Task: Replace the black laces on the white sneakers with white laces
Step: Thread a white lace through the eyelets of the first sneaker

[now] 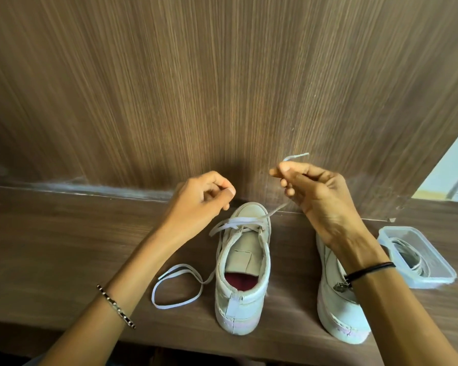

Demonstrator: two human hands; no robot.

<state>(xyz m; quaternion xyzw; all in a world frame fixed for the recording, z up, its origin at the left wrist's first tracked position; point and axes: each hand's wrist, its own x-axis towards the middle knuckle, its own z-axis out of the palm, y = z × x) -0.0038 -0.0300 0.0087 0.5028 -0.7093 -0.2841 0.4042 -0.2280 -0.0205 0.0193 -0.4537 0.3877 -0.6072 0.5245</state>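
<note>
Closest, the right hand (310,188) pinches the white lace (238,223) end above the middle sneaker (245,294) — left hand (204,196) is curled, can't tell if it holds any. Only front holes laced — lower-right sneaker (336,313) waits

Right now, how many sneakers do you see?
2: one sneaker stands at centre, its white lace partly threaded; the other stands to its right, partly hidden by the right arm.

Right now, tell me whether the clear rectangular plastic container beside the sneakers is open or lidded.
Open: the clear rectangular plastic container shows no lid, and a coiled pale lace lies inside it.
</note>
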